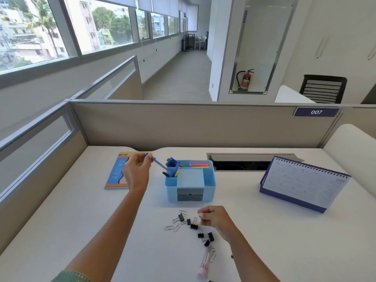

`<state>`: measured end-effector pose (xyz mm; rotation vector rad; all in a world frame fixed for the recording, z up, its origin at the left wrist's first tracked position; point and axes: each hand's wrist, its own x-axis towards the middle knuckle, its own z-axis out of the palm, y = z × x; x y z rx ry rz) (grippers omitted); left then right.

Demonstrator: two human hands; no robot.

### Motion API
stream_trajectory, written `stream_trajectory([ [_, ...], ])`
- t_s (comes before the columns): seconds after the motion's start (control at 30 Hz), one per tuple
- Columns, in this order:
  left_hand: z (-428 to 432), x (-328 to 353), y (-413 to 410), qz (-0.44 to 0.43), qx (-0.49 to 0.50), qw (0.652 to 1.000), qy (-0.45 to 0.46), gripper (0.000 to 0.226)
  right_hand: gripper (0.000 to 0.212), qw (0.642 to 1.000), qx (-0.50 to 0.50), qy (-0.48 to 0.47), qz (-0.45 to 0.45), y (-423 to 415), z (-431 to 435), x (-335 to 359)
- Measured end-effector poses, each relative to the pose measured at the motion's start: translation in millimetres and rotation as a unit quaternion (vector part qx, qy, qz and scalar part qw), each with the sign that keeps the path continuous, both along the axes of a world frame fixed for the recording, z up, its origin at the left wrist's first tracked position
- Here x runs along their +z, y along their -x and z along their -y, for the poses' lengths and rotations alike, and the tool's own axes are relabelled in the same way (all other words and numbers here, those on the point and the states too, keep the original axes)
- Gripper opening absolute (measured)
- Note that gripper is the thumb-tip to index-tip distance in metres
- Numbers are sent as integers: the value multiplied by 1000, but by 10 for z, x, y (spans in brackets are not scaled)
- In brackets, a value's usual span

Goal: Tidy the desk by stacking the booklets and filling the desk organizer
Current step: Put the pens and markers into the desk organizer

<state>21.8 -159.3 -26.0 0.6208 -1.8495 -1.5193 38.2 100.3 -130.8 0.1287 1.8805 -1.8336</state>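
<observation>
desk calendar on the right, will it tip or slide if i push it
The desk calendar probably slides rather than tips: it stands as a wide tent on the smooth white desk. It likely feels light, being card and paper. Lifted by its spiral top, the pages may flap loose.

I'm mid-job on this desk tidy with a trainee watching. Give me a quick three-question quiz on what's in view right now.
1. True or false: the left hand holds a blue pen slanted toward the organizer.
2. Where do the binder clips lie? A) inside the organizer; B) on the desk, by the right hand; C) held in the left hand.
3. Fill in: the desk calendar stands to the organizer's ____.
Key: 1 true; 2 B; 3 right.
</observation>
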Motion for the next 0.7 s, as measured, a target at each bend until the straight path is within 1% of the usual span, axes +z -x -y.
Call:
stream_trajectory([
  [0.07,2,47,101,9,1,999,31,14,10,1000,-17,-3,9,-24,-86,-43],
  [0.13,-65,59,157,41,-4,995,94,19,11,999,-32,-10,14,-30,-166,-72],
  [0.2,-126,-2,206,65,-15,990,128,20,11,999,-48,-16,18,-22,-238,-76],
  [0.33,-162,-255,292,137,-33,976,164,22,10,998,-65,-20,16,-28,-361,-54],
  [0.47,-189,-482,315,188,-48,961,196,23,11,997,-72,-33,17,-75,-492,-81],
  [0.6,-228,-546,307,199,-51,956,208,30,12,996,-79,-41,17,-153,-603,-113],
  [0.7,-252,-515,234,177,-52,961,206,29,10,997,-79,-27,6,-248,-646,-62],
])
